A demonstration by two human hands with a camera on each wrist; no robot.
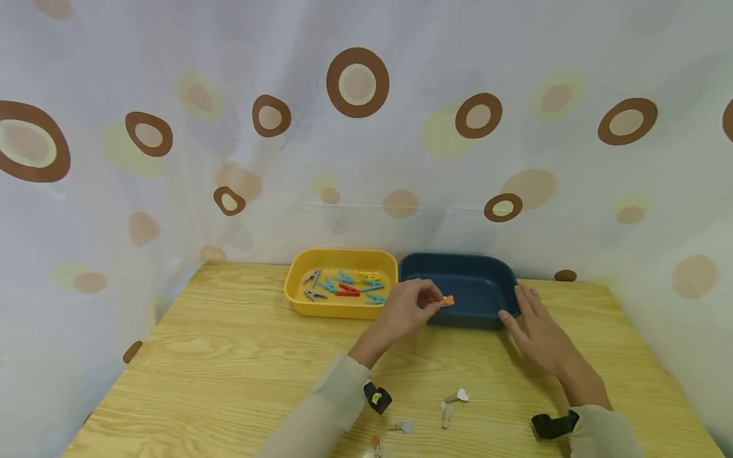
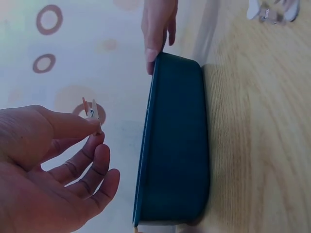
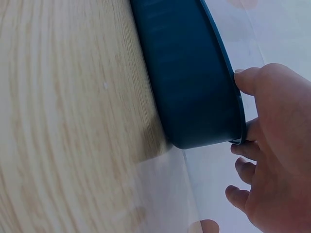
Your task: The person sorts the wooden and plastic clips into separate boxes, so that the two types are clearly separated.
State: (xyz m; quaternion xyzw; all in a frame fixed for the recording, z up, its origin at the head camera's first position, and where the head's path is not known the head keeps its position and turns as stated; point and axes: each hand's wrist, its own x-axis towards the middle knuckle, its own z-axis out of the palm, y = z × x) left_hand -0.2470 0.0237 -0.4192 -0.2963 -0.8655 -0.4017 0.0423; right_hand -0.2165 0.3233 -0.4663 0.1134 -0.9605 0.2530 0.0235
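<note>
Between thumb and forefinger, my left hand (image 1: pixel 405 306) pinches a small wooden clothespin (image 2: pixel 94 112) with an orange decoration (image 1: pixel 449 300). It holds the clothespin above the dark blue tray (image 1: pixel 478 294), near that tray's left part. The other fingers of this hand are loosely bent in the left wrist view. My right hand (image 1: pixel 541 340) rests at the tray's near right corner, its thumb against the rim (image 3: pixel 224 56) and its fingers extended along the right side. No clips are visible inside the dark blue tray.
A yellow tray (image 1: pixel 338 310) with several coloured plastic clothespins stands left of the dark blue one. On the wooden table (image 1: pixel 240 356) near me lie several small wooden clothespins, including one with a white heart (image 1: pixel 461 395). A patterned curtain (image 1: pixel 366 165) hangs behind.
</note>
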